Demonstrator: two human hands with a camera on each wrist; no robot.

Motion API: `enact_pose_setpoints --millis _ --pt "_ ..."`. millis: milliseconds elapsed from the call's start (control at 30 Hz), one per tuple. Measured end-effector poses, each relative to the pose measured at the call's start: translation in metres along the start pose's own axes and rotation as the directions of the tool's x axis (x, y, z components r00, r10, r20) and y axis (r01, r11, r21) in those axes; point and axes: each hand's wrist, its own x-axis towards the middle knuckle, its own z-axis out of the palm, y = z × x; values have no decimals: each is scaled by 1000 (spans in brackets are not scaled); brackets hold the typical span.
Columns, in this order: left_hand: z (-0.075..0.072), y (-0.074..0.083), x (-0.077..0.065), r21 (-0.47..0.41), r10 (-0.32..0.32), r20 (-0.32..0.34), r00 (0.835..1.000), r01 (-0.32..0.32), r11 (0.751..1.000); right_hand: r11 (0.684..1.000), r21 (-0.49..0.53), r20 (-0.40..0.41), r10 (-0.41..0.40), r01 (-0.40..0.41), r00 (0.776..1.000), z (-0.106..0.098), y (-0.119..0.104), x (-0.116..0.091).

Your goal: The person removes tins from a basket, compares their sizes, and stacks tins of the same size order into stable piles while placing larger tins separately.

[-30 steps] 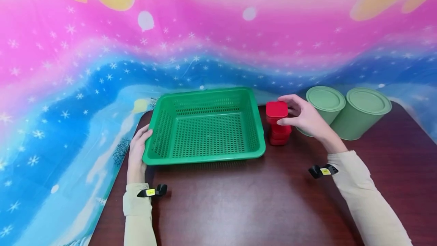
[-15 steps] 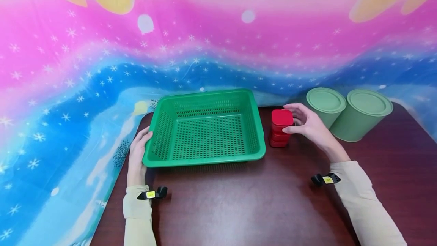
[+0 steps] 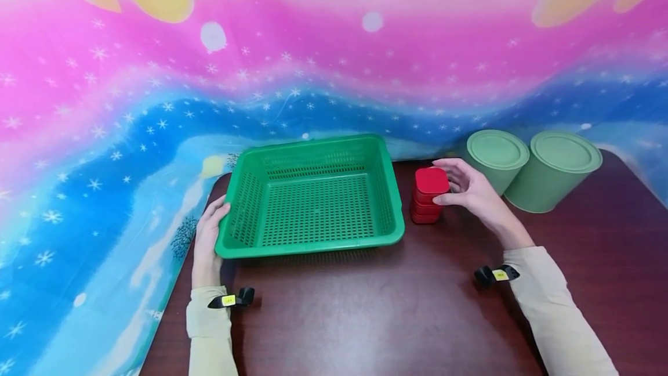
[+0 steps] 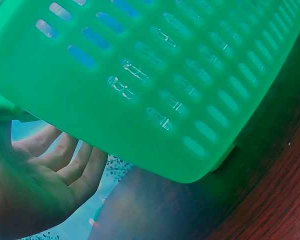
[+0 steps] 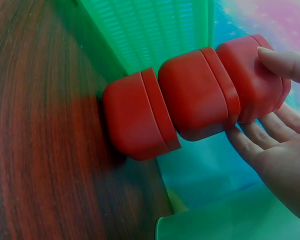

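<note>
Three small red lidded boxes stand in a stack on the table beside the green basket (image 3: 313,244). My right hand (image 3: 472,192) holds the top box (image 3: 431,181) from its right side. In the right wrist view the thumb lies on the top box (image 5: 250,75), with the fingers around its other side. Below it are the middle box (image 5: 192,95) and the bottom box (image 5: 135,117), slightly out of line. My left hand (image 3: 210,239) grips the left rim of the basket. In the left wrist view its fingers show past the slotted basket wall (image 4: 90,95); the thumb is hidden.
Two pale green lidded canisters (image 3: 498,152) (image 3: 553,176) stand at the back right, close behind the right hand. The dark wooden table (image 3: 355,312) reaches back to a colourful printed cloth (image 3: 334,68). Inside, the basket holds nothing.
My right hand has brought the top red box down and slightly right, onto the other two. During the last half second it stays there. The left hand keeps its hold on the basket.
</note>
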Motion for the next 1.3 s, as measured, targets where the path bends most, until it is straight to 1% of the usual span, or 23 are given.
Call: enact_pose_setpoints --millis 167,233,400,467,633,833,1067,1133,1233,1300 --pt "-2 2 0 -18 4 7 1000 -4 1000 1000 5 20 -23 23 1000 0 2 1" --pt "-2 2 0 -17 2 7 1000 -2 1000 1000 -3 34 -17 17 999 0 4 1" --pt "-1 2 0 -6 -4 -1 1000 4 1000 997 -71 79 21 -15 997 3 11 3" --pt "-1 2 0 2 -9 -6 1000 9 1000 996 -91 86 30 -22 996 3 13 3" --pt "0 3 1 18 -21 -11 1000 22 1000 995 -83 87 60 -53 994 2 16 2" --pt "1 4 2 18 -15 -2 1000 15 1000 994 -79 100 86 -78 991 1 16 2" --pt "2 3 4 18 -8 5 1000 8 1000 996 -44 106 77 -73 991 -2 13 -1" --pt "3 3 4 18 -7 7 1000 7 1000 996 -49 101 73 -68 992 -3 11 -2" --pt "2 3 5 54 -8 4 1000 8 999 992 -98 83 83 -75 993 -4 6 -4" --pt "0 4 5 123 3 3 1000 -3 992 987 -139 70 87 -76 994 -5 1 -5"
